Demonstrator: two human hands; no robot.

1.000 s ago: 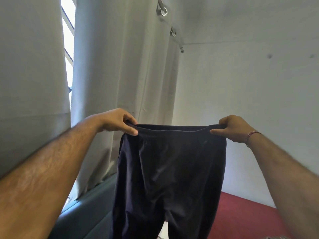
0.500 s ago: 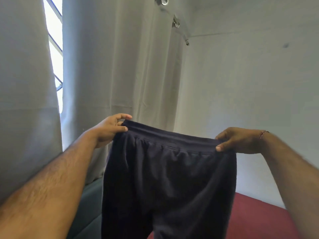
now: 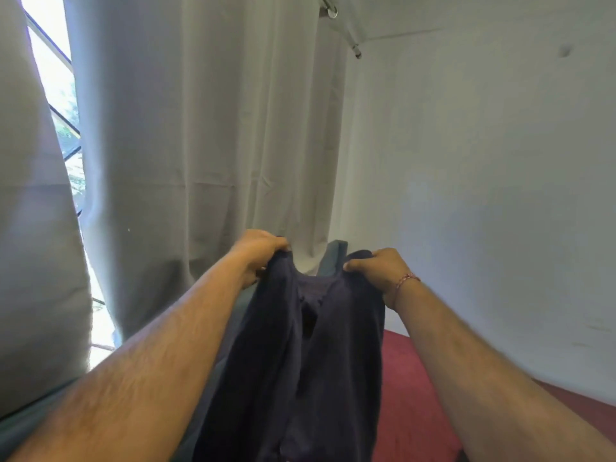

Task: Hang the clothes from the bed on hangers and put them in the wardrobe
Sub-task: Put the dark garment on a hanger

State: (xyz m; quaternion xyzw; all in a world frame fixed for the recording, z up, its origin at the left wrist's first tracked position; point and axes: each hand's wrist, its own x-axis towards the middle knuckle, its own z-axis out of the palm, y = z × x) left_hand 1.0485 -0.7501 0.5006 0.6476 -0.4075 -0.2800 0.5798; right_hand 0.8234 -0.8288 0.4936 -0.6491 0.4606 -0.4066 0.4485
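Trousers (image 3: 300,361), one dark navy pair of soft matte cloth, hang in long folds between two bare forearms, the waistband bunched into a sagging U between the hands. The left hand (image 3: 258,253) grips one top corner with curled fingers and the right hand (image 3: 373,266), a thin red thread bracelet (image 3: 407,280) at its wrist, grips the other, the two close together. Beyond the left hand hang two pale grey pleated curtains (image 3: 206,145); below the right hand lies a red bed cover (image 3: 413,395), with a plain white wall (image 3: 483,178) beyond.

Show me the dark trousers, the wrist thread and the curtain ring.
dark trousers (image 3: 333,355), head view, on the hanging cloth.
wrist thread (image 3: 407,280), head view, on the red band.
curtain ring (image 3: 331,11), head view, on the metal eyelet.
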